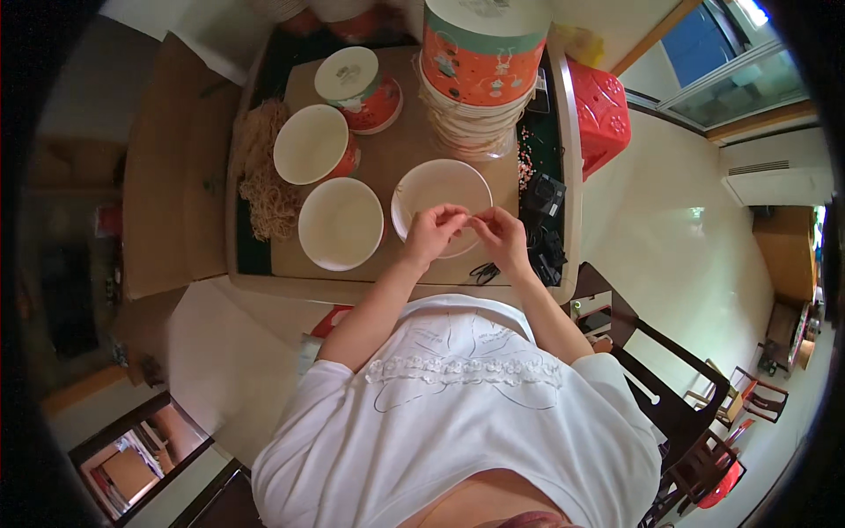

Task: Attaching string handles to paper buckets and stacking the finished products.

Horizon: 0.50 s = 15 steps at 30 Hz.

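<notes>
My left hand (pixel 432 231) and my right hand (pixel 499 233) meet over a round white lid (pixel 431 187) lying flat on the brown tabletop (pixel 396 158). Both pinch a thin pale cord (pixel 467 216) between thumb and fingers, just above the lid's near rim. A tall stack of orange round boxes and pale cord-wrapped lids (pixel 480 62) stands right behind the lid.
Left of my hands lie another white lid (pixel 340 223) and two orange-sided round boxes (pixel 315 145) (pixel 363 86). A bundle of tan cords (pixel 264 176) lies at the table's left edge. Black gadgets (pixel 544 220) and small beads (pixel 526 158) sit on the right. A red plastic stool (pixel 601 113) stands beyond the table.
</notes>
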Each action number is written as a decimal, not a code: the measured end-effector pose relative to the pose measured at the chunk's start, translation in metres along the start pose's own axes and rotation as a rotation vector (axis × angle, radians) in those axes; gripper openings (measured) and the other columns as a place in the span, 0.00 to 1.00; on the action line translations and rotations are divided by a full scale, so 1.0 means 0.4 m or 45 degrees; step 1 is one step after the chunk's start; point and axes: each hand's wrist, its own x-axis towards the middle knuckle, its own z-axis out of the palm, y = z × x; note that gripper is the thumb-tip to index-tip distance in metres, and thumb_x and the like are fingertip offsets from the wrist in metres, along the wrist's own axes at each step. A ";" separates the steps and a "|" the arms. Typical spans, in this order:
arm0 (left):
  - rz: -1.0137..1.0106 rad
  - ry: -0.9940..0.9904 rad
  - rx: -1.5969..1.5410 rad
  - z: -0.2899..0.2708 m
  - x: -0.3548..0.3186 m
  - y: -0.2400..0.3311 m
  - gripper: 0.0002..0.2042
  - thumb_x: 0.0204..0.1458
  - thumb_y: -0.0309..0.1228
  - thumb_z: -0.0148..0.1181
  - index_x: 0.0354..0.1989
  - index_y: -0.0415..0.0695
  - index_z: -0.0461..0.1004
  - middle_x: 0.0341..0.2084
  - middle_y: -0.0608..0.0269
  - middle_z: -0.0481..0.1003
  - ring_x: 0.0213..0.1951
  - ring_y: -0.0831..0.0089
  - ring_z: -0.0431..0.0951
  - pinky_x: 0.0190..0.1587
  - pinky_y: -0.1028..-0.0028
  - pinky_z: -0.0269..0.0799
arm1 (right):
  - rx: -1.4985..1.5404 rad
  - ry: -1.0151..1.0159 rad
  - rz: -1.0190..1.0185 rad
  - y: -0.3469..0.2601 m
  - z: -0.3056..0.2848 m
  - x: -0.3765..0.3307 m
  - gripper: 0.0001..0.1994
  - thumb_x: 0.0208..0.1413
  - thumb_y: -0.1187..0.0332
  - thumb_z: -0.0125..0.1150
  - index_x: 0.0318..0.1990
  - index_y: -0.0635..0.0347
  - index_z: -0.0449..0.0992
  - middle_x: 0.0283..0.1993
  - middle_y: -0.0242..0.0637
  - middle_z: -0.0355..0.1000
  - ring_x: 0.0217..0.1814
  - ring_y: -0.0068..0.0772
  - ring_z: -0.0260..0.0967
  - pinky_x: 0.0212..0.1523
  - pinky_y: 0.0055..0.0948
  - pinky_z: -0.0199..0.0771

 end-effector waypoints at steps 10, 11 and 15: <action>-0.185 -0.130 0.082 -0.018 0.004 0.012 0.07 0.53 0.28 0.56 0.36 0.39 0.78 0.26 0.66 0.78 0.21 0.85 0.70 0.23 0.84 0.64 | -0.007 0.029 -0.065 -0.021 0.012 -0.009 0.04 0.52 0.73 0.60 0.32 0.65 0.74 0.24 0.29 0.71 0.22 0.13 0.59 0.24 0.17 0.61; -0.142 -0.112 0.143 -0.013 0.002 0.015 0.07 0.53 0.27 0.56 0.36 0.39 0.77 0.26 0.66 0.78 0.21 0.86 0.69 0.23 0.84 0.64 | 0.010 0.026 -0.075 -0.022 0.012 -0.010 0.04 0.51 0.73 0.60 0.33 0.65 0.74 0.24 0.30 0.72 0.22 0.13 0.59 0.24 0.17 0.62; 0.083 -0.060 0.346 -0.021 0.011 -0.011 0.06 0.52 0.25 0.56 0.35 0.38 0.76 0.26 0.66 0.77 0.23 0.85 0.71 0.24 0.83 0.66 | -0.212 -0.045 -0.012 -0.028 0.005 -0.011 0.06 0.50 0.74 0.61 0.35 0.65 0.74 0.27 0.32 0.73 0.24 0.14 0.63 0.26 0.18 0.64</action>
